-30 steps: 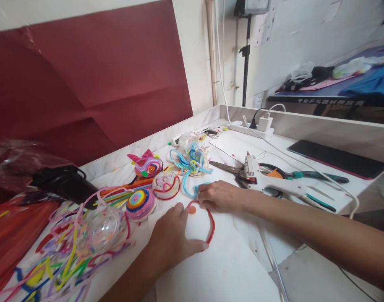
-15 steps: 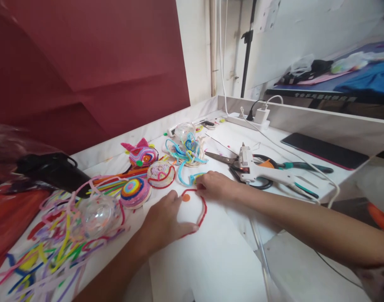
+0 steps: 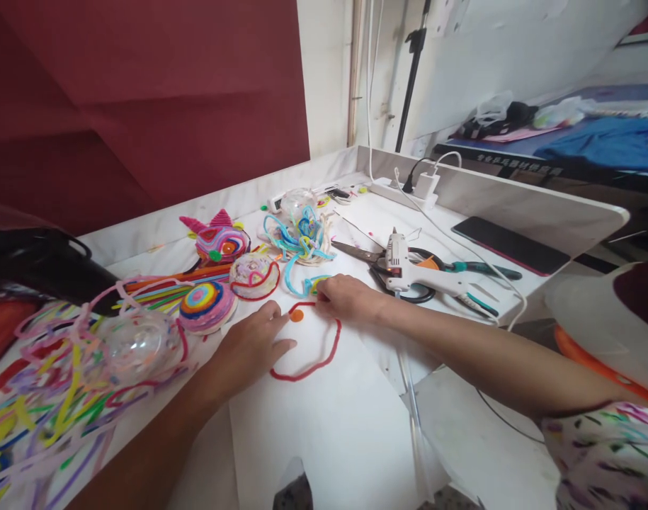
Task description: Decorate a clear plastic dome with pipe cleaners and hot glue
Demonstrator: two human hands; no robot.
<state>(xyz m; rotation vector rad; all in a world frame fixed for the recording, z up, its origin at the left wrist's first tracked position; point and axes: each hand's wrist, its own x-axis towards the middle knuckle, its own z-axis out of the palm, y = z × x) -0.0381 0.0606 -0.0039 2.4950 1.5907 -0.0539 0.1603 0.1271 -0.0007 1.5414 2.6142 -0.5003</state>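
Note:
A red pipe cleaner [image 3: 338, 340], bent into a rough loop, lies on a white sheet of paper [image 3: 324, 432]. An orange dot [image 3: 297, 316] sits inside its upper left part. My right hand [image 3: 348, 297] pinches the pipe cleaner at the loop's top. At the loop's left side rests my left hand [image 3: 249, 343], its thumb and fingers apart; the loop's left stretch is hidden behind it. Just beyond my right fingertips is a curled blue and yellow pipe cleaner piece [image 3: 305, 285]. A cream ball [image 3: 254, 275] with a red strip stands nearby.
Right of my hands lie a white glue gun [image 3: 401, 265], scissors [image 3: 360, 251], pliers [image 3: 477, 304] and a phone [image 3: 509, 244]. A cable [image 3: 462, 241] crosses there. On the left are a striped ball [image 3: 207, 306], a clear plastic ball [image 3: 135, 347] and tangled pipe cleaners [image 3: 69, 397].
My left thumb has come off the lower part of the red loop, so its bottom curve now shows. My right hand stays at the loop's top. The camera view has shifted.

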